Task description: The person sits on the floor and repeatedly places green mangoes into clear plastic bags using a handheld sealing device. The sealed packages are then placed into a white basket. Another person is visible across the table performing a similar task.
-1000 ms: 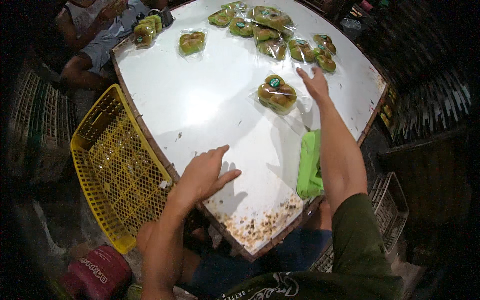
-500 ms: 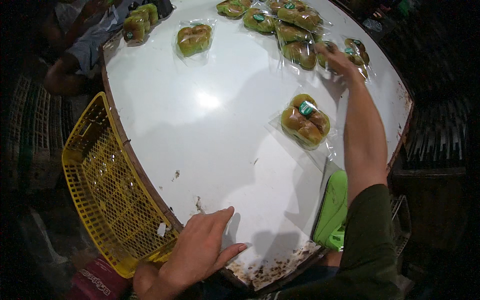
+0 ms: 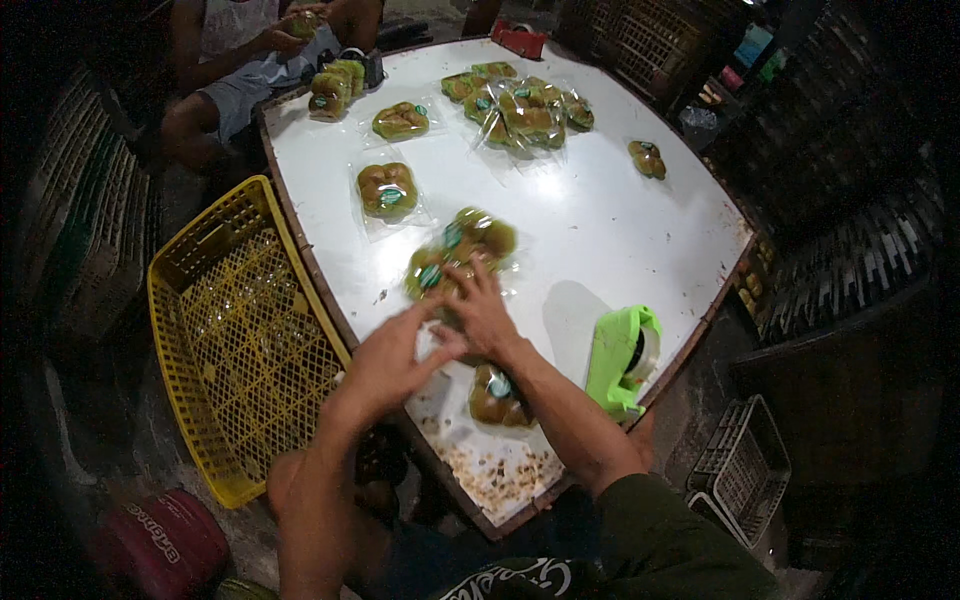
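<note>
Several green-and-brown bread rolls in clear plastic bags are gathered under and around my hands near the table's front left. My right hand [image 3: 482, 315] reaches over them with fingers spread, touching one bagged bread roll [image 3: 482, 235] that bears a green label. Beside it, my left hand [image 3: 388, 362] has its thumb and fingers apart and holds nothing I can see; its fingertips are slightly blurred. Another bagged bread roll [image 3: 500, 398] lies nearer to me, partly behind my right forearm. A green tape dispenser [image 3: 615, 362] with a tape roll stands right of that forearm.
The white table [image 3: 600, 240] carries a pile of bagged rolls [image 3: 530, 110] at the far side and a lone roll [image 3: 648, 158] at right. A yellow crate [image 3: 170, 380] stands at left. Beyond it, another person [image 3: 265, 50] sits holding a roll. A red dispenser [image 3: 518, 40] stands far back.
My right hand has come back from the far pile to the near left, where bagged rolls are now gathered. The left hand has moved up toward it. The head view has shifted, and the green dispenser stands differently.
</note>
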`<control>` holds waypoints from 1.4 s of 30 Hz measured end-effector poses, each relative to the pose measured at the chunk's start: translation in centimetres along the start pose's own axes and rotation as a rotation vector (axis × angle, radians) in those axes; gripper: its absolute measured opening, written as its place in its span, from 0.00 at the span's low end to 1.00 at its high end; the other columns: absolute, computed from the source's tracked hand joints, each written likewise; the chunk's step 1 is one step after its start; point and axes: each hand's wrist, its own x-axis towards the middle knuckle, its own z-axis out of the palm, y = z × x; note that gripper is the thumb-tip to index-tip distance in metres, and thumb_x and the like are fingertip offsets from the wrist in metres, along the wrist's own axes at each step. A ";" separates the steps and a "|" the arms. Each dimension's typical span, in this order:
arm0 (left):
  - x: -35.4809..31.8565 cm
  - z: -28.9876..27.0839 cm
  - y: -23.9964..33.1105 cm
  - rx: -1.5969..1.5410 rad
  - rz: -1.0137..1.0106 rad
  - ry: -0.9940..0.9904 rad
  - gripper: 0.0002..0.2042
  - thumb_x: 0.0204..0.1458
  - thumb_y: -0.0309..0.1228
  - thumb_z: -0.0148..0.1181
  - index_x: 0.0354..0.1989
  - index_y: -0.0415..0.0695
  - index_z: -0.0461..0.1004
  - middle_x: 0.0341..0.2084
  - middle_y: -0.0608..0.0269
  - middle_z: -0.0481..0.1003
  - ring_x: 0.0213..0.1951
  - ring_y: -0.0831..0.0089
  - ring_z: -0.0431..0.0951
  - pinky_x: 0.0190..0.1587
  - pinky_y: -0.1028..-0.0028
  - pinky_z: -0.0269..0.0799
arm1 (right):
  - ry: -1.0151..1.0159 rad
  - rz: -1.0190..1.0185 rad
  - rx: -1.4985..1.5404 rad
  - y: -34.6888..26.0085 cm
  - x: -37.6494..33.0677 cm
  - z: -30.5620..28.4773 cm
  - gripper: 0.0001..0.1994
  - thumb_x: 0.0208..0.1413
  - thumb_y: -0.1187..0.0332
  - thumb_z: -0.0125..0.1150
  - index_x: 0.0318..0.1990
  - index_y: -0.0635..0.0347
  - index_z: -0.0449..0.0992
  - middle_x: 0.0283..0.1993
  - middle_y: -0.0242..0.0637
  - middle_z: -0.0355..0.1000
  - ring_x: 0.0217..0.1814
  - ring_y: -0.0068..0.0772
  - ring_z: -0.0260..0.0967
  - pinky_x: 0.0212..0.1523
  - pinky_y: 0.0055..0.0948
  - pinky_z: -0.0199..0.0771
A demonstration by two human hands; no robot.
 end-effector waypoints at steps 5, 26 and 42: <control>-3.2 -1.5 -5.3 0.212 -0.035 0.098 0.31 0.57 0.49 0.58 0.60 0.37 0.63 0.50 0.42 0.74 0.52 0.48 0.75 0.54 0.57 0.70 | -0.064 -0.069 0.377 -6.2 -3.1 -4.8 0.26 0.57 0.53 0.60 0.60 0.53 0.68 0.67 0.49 0.57 0.69 0.64 0.50 0.66 0.57 0.53; -4.0 5.0 0.4 -0.655 0.243 -0.091 0.31 0.59 0.53 0.55 0.52 0.33 0.71 0.40 0.53 0.78 0.41 0.68 0.78 0.48 0.70 0.72 | 0.703 0.851 1.303 -15.1 -12.3 -14.2 0.40 0.62 0.58 0.60 0.70 0.65 0.41 0.69 0.54 0.52 0.68 0.46 0.55 0.66 0.41 0.59; -1.5 4.0 0.8 -0.610 0.085 0.556 0.27 0.66 0.51 0.41 0.43 0.38 0.76 0.34 0.54 0.78 0.32 0.68 0.77 0.39 0.68 0.72 | 0.426 0.529 0.771 -15.4 -9.6 -10.7 0.20 0.66 0.63 0.53 0.59 0.65 0.59 0.48 0.46 0.71 0.49 0.36 0.70 0.50 0.32 0.71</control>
